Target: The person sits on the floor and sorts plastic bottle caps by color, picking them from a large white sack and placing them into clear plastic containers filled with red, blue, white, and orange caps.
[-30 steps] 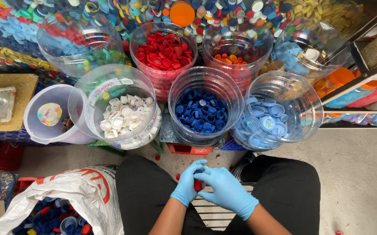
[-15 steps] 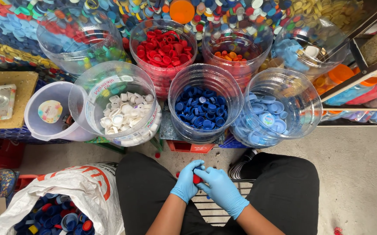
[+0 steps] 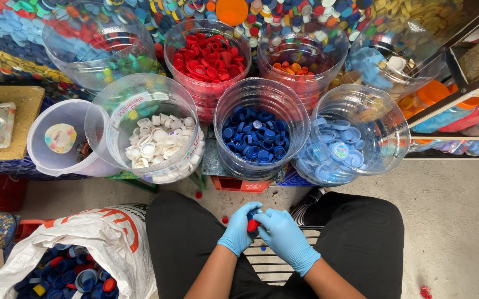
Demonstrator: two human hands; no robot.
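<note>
Two gloved hands' fingers pinch a red cap above concrete floor

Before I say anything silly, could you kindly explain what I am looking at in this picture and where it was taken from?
The view comes from a camera worn on a person's head, looking down at their lap. The left hand and right hand, both in blue gloves, together hold a red cap. In front stand clear tubs sorted by colour: white caps, dark blue caps, light blue caps and red caps. A white sack of mixed caps lies beside the person's left leg.
</note>
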